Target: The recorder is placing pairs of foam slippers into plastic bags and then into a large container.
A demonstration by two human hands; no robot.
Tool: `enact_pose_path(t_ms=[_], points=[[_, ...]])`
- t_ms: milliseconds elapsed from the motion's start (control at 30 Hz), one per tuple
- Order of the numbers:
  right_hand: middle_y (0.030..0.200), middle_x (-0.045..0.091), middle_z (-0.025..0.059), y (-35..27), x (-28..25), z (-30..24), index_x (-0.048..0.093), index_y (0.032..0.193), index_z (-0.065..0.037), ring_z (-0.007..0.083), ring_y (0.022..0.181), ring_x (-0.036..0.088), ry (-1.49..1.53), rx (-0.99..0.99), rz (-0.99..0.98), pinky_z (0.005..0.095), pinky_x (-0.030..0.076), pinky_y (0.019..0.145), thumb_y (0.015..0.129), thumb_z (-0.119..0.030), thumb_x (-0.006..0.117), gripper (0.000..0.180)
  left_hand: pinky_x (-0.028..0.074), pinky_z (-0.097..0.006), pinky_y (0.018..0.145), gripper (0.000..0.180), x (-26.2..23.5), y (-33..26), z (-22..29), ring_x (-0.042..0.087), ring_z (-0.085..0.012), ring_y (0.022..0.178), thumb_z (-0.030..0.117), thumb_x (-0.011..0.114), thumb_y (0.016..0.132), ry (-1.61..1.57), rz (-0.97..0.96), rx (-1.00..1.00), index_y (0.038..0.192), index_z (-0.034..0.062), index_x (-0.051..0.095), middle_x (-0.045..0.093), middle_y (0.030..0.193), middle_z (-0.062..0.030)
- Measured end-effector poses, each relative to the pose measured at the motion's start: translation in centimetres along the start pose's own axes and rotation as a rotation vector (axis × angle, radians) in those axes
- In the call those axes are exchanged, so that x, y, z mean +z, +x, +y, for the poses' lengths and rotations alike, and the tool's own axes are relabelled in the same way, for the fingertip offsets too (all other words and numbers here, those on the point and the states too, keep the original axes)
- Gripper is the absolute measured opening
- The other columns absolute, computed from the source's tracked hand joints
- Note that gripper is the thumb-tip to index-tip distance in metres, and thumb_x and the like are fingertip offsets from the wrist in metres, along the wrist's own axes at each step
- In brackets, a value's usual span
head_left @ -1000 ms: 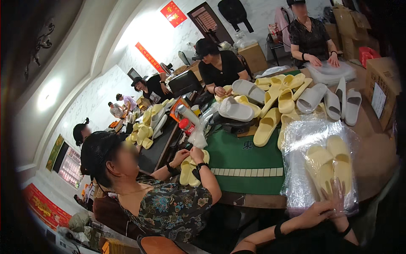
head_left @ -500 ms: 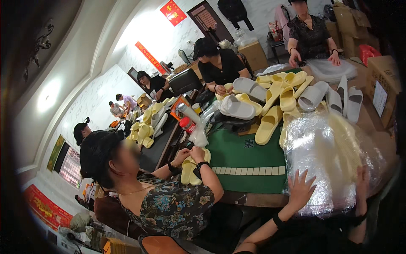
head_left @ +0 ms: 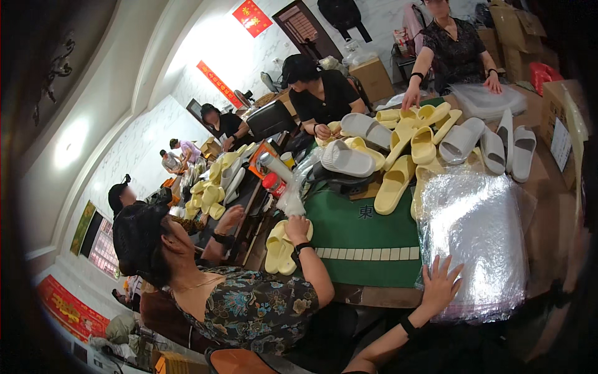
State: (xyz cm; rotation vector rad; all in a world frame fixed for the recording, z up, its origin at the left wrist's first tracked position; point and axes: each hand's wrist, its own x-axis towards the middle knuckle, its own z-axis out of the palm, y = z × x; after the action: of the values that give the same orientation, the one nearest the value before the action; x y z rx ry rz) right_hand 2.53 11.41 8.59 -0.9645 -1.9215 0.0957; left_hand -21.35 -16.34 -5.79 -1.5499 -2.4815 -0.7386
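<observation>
"How many of each thing do you count?"

"Two stacks of clear plastic bags: a near stack (head_left: 476, 240) at the worktop's (head_left: 545, 212) near edge, right of the green mat (head_left: 367, 234), and a far stack (head_left: 489, 100) across from it. I make out six pale grey or white slippers (head_left: 461, 141). The yellow slippers (head_left: 395, 185) overlap too much to total, though one yellow pair (head_left: 275, 248) sits separately, left of the mat."

"And the hands?"

"The left hand (head_left: 438, 288) has its fingers spread well apart, clamped on nothing. It lies over the left edge of the near stack, fingertips at the plastic; how hard it presses, I can't tell. The right hand is out of view, so I can't tell its state."

"How is the left arm set?"

"The forearm (head_left: 380, 349) slants up and rightward from the lower edge, a black band (head_left: 408, 326) at the wrist, back of the hand upward, fingers pointing away from the wearer."

"Anyone else busy?"

"A seated co-worker (head_left: 249, 305) touches the yellow pair; a standing co-worker (head_left: 458, 50) reaches toward the heaped yellow slippers."
</observation>
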Motion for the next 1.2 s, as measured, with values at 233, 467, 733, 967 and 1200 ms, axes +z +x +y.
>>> enact_pose_path(t_ms=[233,467,733,967,1200], points=[[0.136,0.042,0.0149,-4.3,11.4,12.8,0.043,0.134,-0.004,0.0274,0.123,0.042,-0.303,-0.217,-0.407,0.0380,0.033,0.104,0.091,-0.011,0.045,0.044,0.016,-0.064,0.101,0.048,-0.1,0.4,-0.5,0.022,-0.0369,0.134,0.033,0.055,0.088,0.050,0.012,-0.007,0.134,0.0261,0.044,0.032,0.142,-0.0121],[0.127,0.048,0.0228,-8.1,16.7,17.6,0.053,0.120,0.001,0.0380,0.113,0.048,0.377,0.125,-0.502,0.0421,0.042,0.094,0.083,0.001,0.052,0.036,0.017,-0.064,0.101,0.047,-0.2,0.5,-1.2,0.023,-0.0376,0.134,0.033,0.055,0.089,0.068,0.025,-0.018,0.134,0.0259,0.044,0.034,0.141,-0.0128],[0.120,0.054,0.0210,-12.0,12.2,15.3,0.058,0.117,-0.002,0.0370,0.113,0.049,-0.202,-0.009,-0.453,0.0434,0.041,0.095,0.090,-0.014,0.052,0.030,0.014,-0.064,0.103,0.045,0.4,0.2,-0.9,0.021,-0.0384,0.135,0.035,0.051,0.091,0.060,-0.057,-0.049,0.134,0.0259,0.044,0.032,0.142,-0.0131],[0.098,0.058,0.0188,-13.9,6.8,-1.3,0.061,0.091,0.002,0.0370,0.097,0.051,0.073,0.072,-0.204,0.0443,0.037,0.088,0.086,-0.009,0.050,0.016,0.012,-0.067,0.102,0.043,0.0,0.9,-0.9,0.020,-0.0409,0.135,0.036,0.052,0.090,0.012,-0.148,-0.042,0.131,0.0257,0.047,0.031,0.143,-0.0146],[0.096,0.057,0.0146,-14.2,8.3,-11.9,0.062,0.103,-0.007,0.0311,0.087,0.055,0.347,-0.310,-0.637,0.0388,0.046,0.075,0.072,-0.014,0.069,0.033,0.020,-0.059,0.104,0.048,-2.7,1.5,-0.6,0.026,-0.0405,0.131,0.030,0.057,0.087,0.015,-0.192,-0.046,0.132,0.0186,0.046,0.037,0.138,-0.0189]])
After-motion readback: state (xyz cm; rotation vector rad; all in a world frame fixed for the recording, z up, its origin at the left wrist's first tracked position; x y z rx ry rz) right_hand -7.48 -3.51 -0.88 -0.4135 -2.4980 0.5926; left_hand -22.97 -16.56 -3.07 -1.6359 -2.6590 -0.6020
